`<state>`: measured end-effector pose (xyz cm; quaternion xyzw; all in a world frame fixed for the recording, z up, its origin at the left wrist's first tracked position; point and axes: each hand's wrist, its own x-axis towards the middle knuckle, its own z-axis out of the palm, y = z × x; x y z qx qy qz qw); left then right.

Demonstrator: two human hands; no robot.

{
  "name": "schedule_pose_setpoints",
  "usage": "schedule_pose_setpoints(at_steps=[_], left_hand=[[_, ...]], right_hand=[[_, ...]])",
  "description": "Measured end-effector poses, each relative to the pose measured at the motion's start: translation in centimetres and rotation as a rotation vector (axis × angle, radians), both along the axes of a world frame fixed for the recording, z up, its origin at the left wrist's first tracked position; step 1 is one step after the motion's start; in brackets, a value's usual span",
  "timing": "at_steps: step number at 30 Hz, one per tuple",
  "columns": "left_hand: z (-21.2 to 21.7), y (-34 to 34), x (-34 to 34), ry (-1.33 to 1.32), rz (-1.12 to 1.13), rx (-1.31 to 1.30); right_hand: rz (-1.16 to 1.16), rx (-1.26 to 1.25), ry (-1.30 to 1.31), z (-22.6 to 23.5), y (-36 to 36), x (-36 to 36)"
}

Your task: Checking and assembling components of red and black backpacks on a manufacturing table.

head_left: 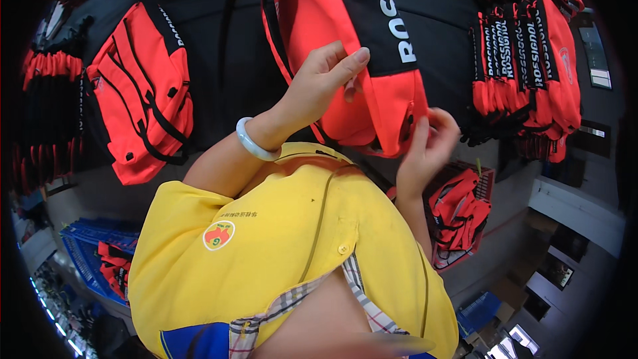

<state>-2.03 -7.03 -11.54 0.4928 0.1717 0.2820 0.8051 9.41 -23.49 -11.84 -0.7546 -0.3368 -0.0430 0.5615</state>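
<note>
Dark worktop (219, 46), red bags stacked (525, 60). Left hand (319, 86), right hand (428, 146): each grip clamped on red bag (339, 20).

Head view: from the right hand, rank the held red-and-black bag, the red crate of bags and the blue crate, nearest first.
1. Red-and-black bag: pinched at its lower corner by the right hand.
2. Red crate: just right of and below that hand.
3. Blue crate: far lower left, past the yellow shirt.
</note>
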Motion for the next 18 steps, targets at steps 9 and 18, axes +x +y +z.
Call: schedule_pose_setpoints(at_steps=[9, 18], left_hand=[[-1.0, -0.3, -0.7, 0.022, 0.049, 0.021], [-1.2, -1.0, -1.8, 0.004, 0.076, -0.010]], right_hand=[[0.967, -0.369, 0.668, -3.2, -6.5, -1.7], [0.485, -1.278, 0.594, -24.7, -18.4, 2.0]])
